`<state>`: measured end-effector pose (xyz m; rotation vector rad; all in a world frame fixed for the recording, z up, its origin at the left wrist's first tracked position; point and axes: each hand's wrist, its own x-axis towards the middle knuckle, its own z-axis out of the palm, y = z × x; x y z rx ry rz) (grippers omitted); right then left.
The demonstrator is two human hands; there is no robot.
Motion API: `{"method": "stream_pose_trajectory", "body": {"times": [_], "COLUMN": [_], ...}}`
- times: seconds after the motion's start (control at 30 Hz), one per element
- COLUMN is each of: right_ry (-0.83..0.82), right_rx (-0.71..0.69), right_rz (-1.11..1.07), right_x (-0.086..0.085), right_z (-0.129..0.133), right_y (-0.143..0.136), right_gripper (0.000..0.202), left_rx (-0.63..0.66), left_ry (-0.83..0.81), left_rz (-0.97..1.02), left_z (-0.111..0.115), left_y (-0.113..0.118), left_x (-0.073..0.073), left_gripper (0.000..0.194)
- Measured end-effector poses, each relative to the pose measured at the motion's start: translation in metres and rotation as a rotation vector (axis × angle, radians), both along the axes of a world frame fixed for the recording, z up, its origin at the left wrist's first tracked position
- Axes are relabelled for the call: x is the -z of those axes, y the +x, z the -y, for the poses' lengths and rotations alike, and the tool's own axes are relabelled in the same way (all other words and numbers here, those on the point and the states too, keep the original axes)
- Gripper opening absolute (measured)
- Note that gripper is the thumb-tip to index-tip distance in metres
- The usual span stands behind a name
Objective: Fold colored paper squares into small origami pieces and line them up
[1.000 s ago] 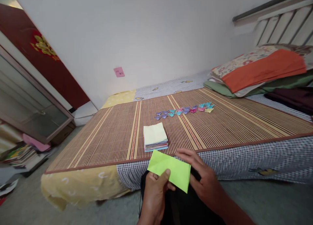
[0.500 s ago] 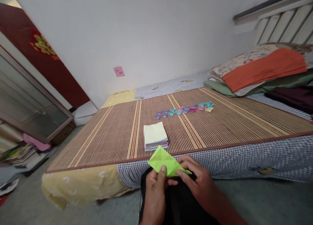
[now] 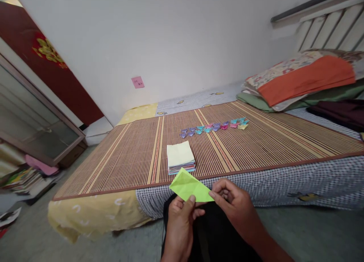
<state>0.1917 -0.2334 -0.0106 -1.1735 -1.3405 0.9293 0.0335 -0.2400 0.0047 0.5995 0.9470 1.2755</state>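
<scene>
Both hands hold a folded lime-green paper low in the middle of the view, in front of the bed's near edge. My left hand pinches its lower edge with the thumb on top. My right hand grips its right corner with curled fingers. Just beyond the paper, a stack of coloured paper squares with a pale yellow top sheet lies on the bamboo mat. Farther back, a row of several small folded paper figures in purple, blue, pink and yellow runs across the mat.
The mat covers a bed with a checked sheet and a yellow sheet. Pillows and folded bedding are piled at the right. A glass-fronted cabinet and stacked books stand at the left. A pink note sticks to the wall.
The green paper went from a wide flat rectangle to a narrower folded shape. My right hand has slid from on top of it to its right corner.
</scene>
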Motion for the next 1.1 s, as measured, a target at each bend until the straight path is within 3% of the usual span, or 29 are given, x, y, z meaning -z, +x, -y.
{"method": "stream_pose_trajectory", "body": {"times": [0.1, 0.23, 0.33, 0.4, 0.57, 0.73, 0.93, 1.1], "right_ry": [-0.024, 0.072, 0.116, 0.087, -0.034, 0.009, 0.213, 0.422], "right_rx": [-0.008, -0.068, -0.122, -0.133, -0.187, -0.203, -0.212, -0.122], "right_rz": [0.002, 0.132, 0.173, 0.144, -0.031, -0.045, 0.040, 0.267], "right_x": [-0.003, -0.015, -0.021, -0.021, -0.011, -0.007, -0.009, -0.009], "right_z": [-0.001, -0.003, -0.004, -0.004, -0.006, -0.007, -0.010, -0.002], "right_y": [0.002, 0.001, 0.000, 0.001, 0.002, 0.004, 0.012, 0.009], "right_gripper": [0.016, 0.023, 0.008, 0.016, 0.017, 0.014, 0.008, 0.035], "left_rx": [0.005, 0.072, 0.118, 0.150, 0.321, 0.339, 0.206, 0.075], "left_ry": [0.000, 0.154, 0.255, 0.258, 0.094, -0.081, -0.002, 0.000], "left_rz": [-0.041, -0.278, -0.431, -0.451, -0.220, 0.088, 0.197, 0.111], "left_z": [-0.001, 0.001, 0.003, 0.003, 0.004, 0.008, 0.009, 0.004], "left_y": [-0.001, -0.001, -0.003, -0.005, -0.010, -0.013, -0.015, -0.016], "left_x": [0.002, 0.005, 0.005, 0.004, 0.000, -0.006, -0.007, -0.007], "left_gripper": [0.037, 0.032, 0.028, 0.028, 0.041, 0.029, 0.030, 0.031]}}
